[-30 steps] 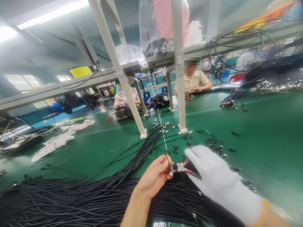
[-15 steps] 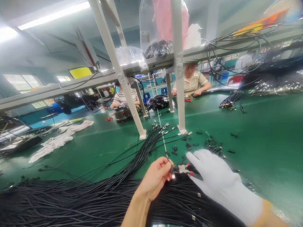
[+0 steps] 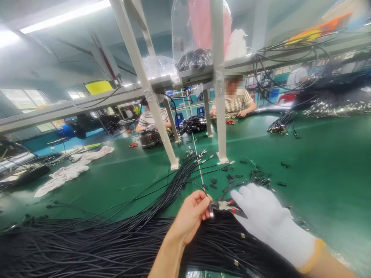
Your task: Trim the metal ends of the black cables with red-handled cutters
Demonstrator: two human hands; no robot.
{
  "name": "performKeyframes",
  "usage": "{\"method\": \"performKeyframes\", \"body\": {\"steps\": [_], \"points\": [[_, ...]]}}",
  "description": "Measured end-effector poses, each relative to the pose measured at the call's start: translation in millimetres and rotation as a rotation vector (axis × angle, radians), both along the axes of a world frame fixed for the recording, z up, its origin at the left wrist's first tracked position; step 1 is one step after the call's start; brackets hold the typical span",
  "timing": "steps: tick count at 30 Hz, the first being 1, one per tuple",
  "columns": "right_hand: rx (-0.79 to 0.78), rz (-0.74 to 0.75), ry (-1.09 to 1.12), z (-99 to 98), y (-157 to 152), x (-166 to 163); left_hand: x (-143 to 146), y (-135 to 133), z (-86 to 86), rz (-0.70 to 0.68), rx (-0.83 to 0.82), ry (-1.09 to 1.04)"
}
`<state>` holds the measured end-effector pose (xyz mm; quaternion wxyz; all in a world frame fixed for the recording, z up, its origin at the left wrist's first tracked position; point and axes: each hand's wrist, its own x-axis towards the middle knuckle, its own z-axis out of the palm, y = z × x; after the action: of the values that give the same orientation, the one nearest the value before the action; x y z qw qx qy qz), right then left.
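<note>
My bare left hand pinches a black cable close to its end, where a metal-tipped plug points down. In a white glove, my right hand grips a pair of cutting pliers with red and black handles. The plier jaws are right at the plug, apparently touching it; whether they bite into it I cannot make out. Below both hands spreads a thick heap of black cables. A bundle of cables runs from it to the table's middle, with plugs at its far end.
Small black scraps lie scattered beyond the pliers. White shelf posts rise from the green table. A white cloth lies at left, and a small cable bunch at right. Across the table sits a person in a striped shirt.
Both hands stay almost where they were. The plier handles look slightly more spread, and the right glove has shifted a little. A black strand now shows just beyond the pliers.
</note>
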<state>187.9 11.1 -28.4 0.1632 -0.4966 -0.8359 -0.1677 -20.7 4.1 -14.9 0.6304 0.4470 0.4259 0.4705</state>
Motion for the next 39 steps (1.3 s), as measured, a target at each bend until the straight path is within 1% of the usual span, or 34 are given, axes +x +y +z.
{"method": "performKeyframes", "body": {"steps": [7, 10, 13, 19, 23, 25, 29, 33, 39], "points": [[0.050, 0.000, -0.035, 1.7, 0, 0, -1, 0, 1.0, 0.015, 0.007, -0.015], [0.044, 0.005, -0.049, 1.6, 1, 0, -1, 0, -0.4, 0.018, 0.014, -0.035], [0.012, -0.011, -0.051, 1.0, 0, -3, -1, 0, -1.3, 0.022, 0.009, -0.092], [-0.071, -0.094, 0.005, -0.3, -5, -8, -3, 1, -0.3, 0.003, -0.039, -0.208], [-0.139, -0.169, 0.035, 3.1, -6, -7, -5, 4, -0.7, 0.085, -0.019, -0.239], [-0.100, -0.160, 0.080, 2.6, -4, -5, -5, 5, -0.9, 0.121, -0.002, -0.245], [0.013, -0.072, 0.151, -6.4, -2, -5, -3, 5, -0.4, 0.154, 0.027, -0.233], [0.008, -0.042, 0.176, -13.6, -5, -8, -1, 4, 0.5, 0.166, 0.049, -0.221], [0.048, -0.053, 0.155, -10.3, -10, -10, 3, 1, 2.9, 0.153, 0.086, -0.177]]}}
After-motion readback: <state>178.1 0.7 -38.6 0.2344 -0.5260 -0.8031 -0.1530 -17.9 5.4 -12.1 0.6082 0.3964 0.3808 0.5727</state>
